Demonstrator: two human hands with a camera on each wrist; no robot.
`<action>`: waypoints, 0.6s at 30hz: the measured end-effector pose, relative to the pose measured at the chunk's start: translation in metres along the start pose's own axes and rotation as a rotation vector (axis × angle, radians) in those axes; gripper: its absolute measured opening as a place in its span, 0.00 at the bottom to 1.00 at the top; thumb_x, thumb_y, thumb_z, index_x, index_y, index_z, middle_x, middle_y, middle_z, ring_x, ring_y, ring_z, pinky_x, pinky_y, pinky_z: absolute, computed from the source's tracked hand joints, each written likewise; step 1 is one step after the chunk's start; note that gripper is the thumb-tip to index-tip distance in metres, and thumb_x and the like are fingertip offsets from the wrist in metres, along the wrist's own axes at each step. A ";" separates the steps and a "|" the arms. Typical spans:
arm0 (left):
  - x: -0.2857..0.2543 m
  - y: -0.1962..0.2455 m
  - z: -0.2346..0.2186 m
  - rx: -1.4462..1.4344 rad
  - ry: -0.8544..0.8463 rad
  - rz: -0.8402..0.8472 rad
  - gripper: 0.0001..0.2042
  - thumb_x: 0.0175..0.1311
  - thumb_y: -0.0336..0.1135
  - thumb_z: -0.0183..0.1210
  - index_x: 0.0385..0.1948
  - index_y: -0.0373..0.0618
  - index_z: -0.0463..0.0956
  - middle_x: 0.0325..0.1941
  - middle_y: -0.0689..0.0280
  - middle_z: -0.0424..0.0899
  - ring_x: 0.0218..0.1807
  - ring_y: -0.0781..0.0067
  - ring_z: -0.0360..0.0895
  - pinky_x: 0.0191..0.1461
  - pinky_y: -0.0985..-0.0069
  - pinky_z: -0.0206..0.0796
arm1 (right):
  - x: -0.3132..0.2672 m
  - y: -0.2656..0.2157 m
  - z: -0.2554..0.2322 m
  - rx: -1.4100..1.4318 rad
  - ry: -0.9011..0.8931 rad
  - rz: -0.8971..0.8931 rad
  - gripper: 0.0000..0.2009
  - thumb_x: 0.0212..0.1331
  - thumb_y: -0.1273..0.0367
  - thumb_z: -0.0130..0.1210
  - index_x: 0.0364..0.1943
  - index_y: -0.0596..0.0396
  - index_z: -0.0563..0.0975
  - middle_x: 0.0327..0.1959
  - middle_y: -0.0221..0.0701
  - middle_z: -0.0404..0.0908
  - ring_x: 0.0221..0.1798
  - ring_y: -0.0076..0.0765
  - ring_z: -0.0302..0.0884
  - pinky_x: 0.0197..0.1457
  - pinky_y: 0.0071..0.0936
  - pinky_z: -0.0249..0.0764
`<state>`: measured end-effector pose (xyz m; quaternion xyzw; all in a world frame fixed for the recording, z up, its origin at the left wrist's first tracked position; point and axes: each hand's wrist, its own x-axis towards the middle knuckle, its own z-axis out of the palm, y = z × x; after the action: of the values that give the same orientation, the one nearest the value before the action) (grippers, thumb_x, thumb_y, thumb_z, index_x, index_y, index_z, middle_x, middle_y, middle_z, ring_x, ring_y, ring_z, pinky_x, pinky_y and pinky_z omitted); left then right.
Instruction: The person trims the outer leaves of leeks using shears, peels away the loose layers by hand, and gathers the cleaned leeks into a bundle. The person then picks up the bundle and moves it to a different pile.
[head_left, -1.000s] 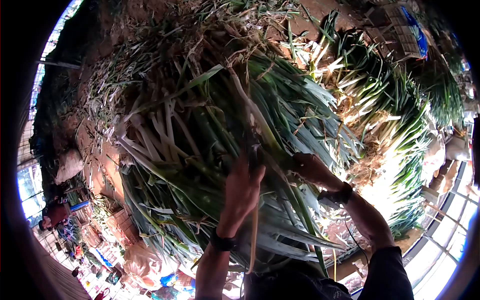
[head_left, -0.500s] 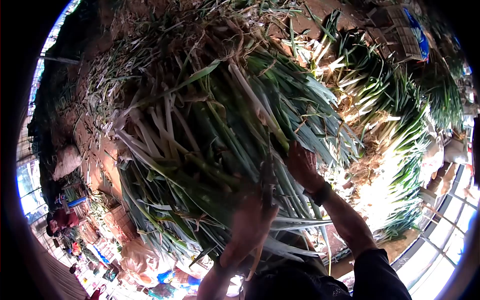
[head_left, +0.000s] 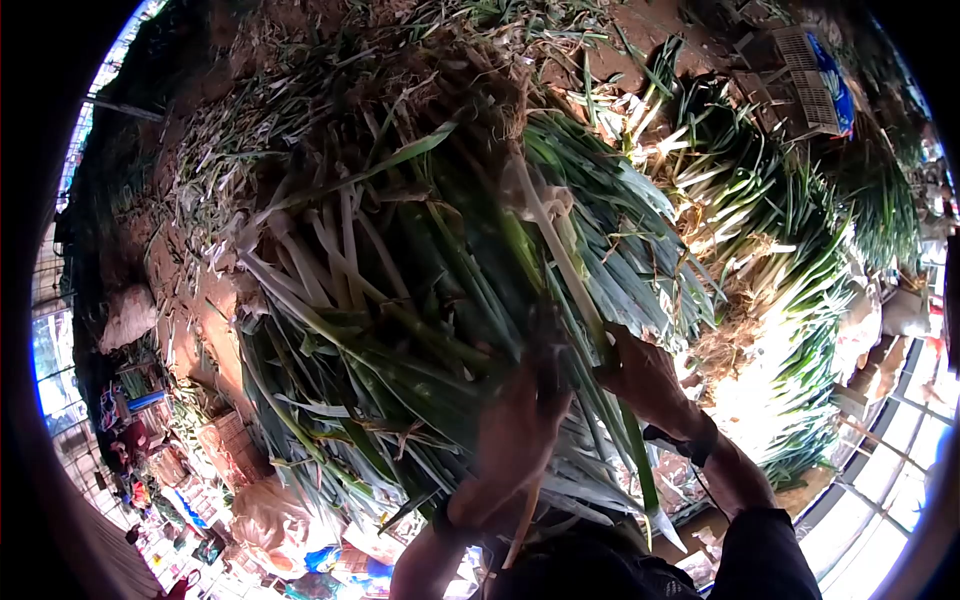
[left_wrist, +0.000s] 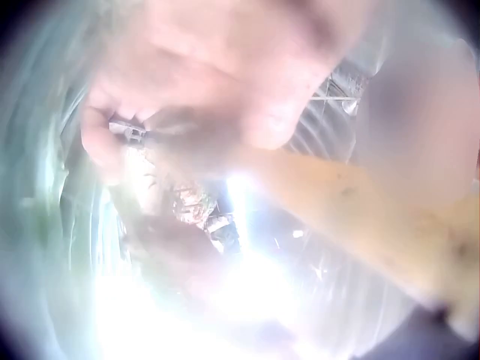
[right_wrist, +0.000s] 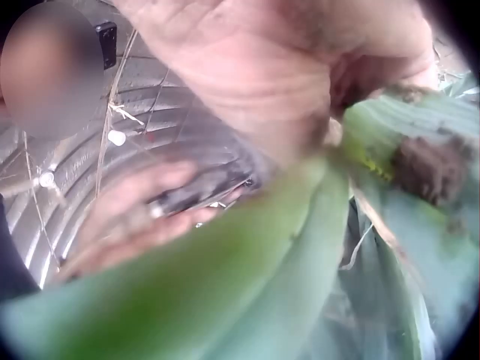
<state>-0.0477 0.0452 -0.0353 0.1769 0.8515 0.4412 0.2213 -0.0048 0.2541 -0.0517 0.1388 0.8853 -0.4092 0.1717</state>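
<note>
My right hand grips a leek around its green upper part; the pale stem points away from me, roots at the far end. In the right wrist view, the leek's broad green leaves run below the palm. My left hand, blurred, holds a knife-like tool with a dark metal blade close beside the stem. The tool's tan wooden handle sticks out from the left hand in the left wrist view. Beneath both hands lies a large heap of leeks.
Rows of leeks lie in bright light on the right. Loose trimmings cover the ground at the far left. A plastic crate stands at the back right, and a pale sack sits at the lower left.
My right hand moved slightly away, then came back toward me and to the right, now gripping a leek with roots showing. My left hand has drawn nearer my body and shifted right with the tool.
</note>
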 end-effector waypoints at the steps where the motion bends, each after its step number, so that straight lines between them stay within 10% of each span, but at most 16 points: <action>1: 0.019 -0.009 -0.001 -0.125 0.096 0.035 0.24 0.66 0.41 0.60 0.60 0.41 0.69 0.31 0.52 0.83 0.29 0.46 0.82 0.31 0.54 0.72 | -0.004 -0.001 0.003 -0.008 0.001 -0.003 0.28 0.53 0.66 0.64 0.59 0.58 0.69 0.32 0.44 0.82 0.34 0.56 0.81 0.37 0.46 0.76; 5: 0.091 -0.028 -0.017 0.051 -0.038 0.141 0.20 0.69 0.34 0.53 0.60 0.33 0.69 0.45 0.43 0.78 0.35 0.56 0.82 0.32 0.65 0.72 | -0.014 -0.006 0.012 -0.120 -0.042 0.067 0.31 0.54 0.65 0.63 0.61 0.56 0.64 0.31 0.46 0.81 0.34 0.58 0.81 0.38 0.49 0.75; 8: 0.128 -0.027 -0.024 -0.151 -0.111 -0.261 0.15 0.67 0.42 0.56 0.45 0.40 0.74 0.26 0.49 0.80 0.31 0.42 0.80 0.33 0.54 0.71 | -0.015 -0.008 0.018 -0.183 -0.010 0.068 0.31 0.52 0.66 0.64 0.61 0.55 0.64 0.31 0.46 0.81 0.33 0.59 0.81 0.37 0.50 0.75; 12: 0.132 -0.035 -0.033 -0.365 -0.088 -0.277 0.14 0.67 0.41 0.55 0.44 0.39 0.75 0.26 0.54 0.77 0.25 0.56 0.77 0.32 0.62 0.70 | -0.015 -0.003 0.019 -0.176 0.043 0.017 0.31 0.52 0.66 0.66 0.60 0.56 0.66 0.32 0.43 0.81 0.32 0.52 0.81 0.36 0.45 0.75; 15: 0.107 -0.020 -0.059 -0.560 -0.099 -0.339 0.16 0.66 0.41 0.56 0.47 0.38 0.75 0.27 0.64 0.76 0.26 0.73 0.75 0.31 0.71 0.69 | -0.010 -0.019 0.005 0.096 0.161 0.021 0.31 0.53 0.69 0.68 0.61 0.58 0.69 0.29 0.32 0.79 0.28 0.28 0.75 0.33 0.29 0.73; 18: 0.059 -0.018 -0.085 -0.477 -0.284 -0.259 0.24 0.65 0.41 0.57 0.60 0.39 0.72 0.28 0.70 0.74 0.33 0.84 0.73 0.37 0.78 0.67 | -0.015 -0.055 -0.016 0.127 0.221 -0.017 0.30 0.51 0.72 0.68 0.60 0.58 0.71 0.31 0.35 0.82 0.30 0.29 0.82 0.33 0.30 0.77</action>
<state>-0.1445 0.0081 -0.0196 0.0697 0.6998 0.5678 0.4277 -0.0154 0.2299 0.0016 0.1859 0.8723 -0.4481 0.0606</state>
